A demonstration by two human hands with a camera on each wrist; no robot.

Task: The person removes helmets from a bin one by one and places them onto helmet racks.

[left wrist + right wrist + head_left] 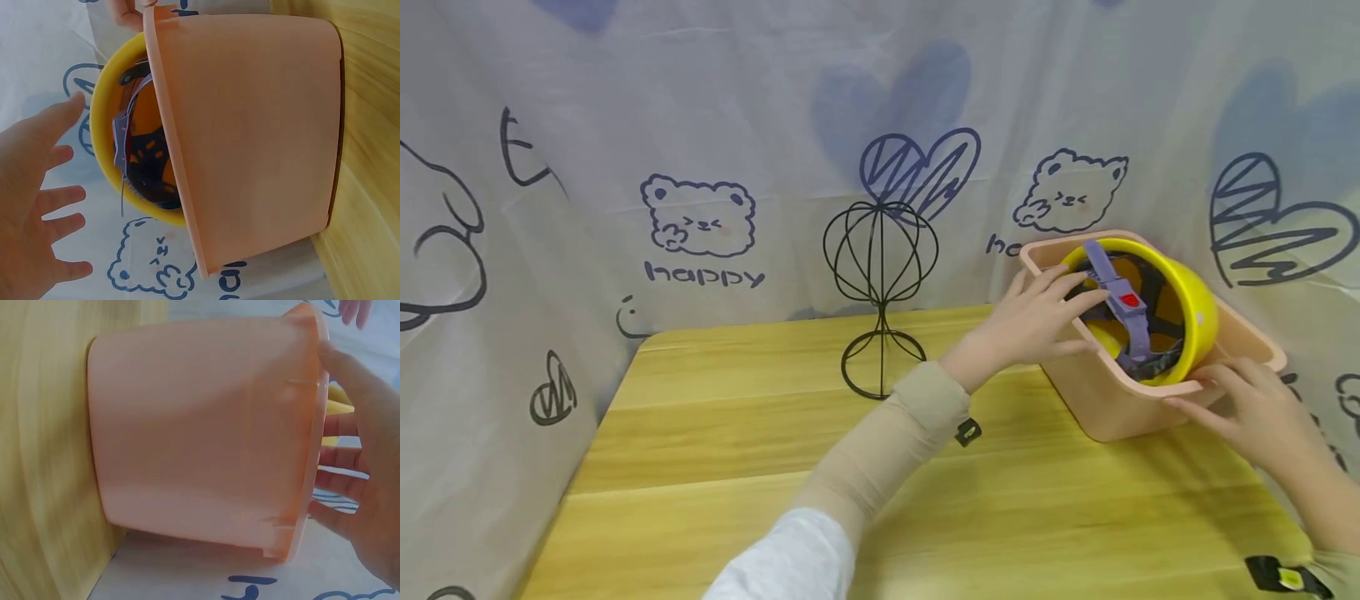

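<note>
A yellow safety helmet (1199, 312) sits tilted inside a pink plastic bin (1101, 408), its hollow facing up and left. Across the helmet's opening runs a purple-grey strap (1138, 333) with a red mark; black webbing shows inside. My left hand (1037, 321) hovers by the helmet's opening, fingers spread; the left wrist view shows it apart from the helmet. At the bin's near-right rim is my right hand (1262, 408). Its thumb lies against the rim, and its fairly straight fingers reach over the edge beside the helmet. Their tips are partly hidden.
A black wire stand (882, 300) with a round cage top stands on the wooden table (722, 433), left of the bin. Behind the table hangs a printed white curtain (790, 108), which the bin stands close to.
</note>
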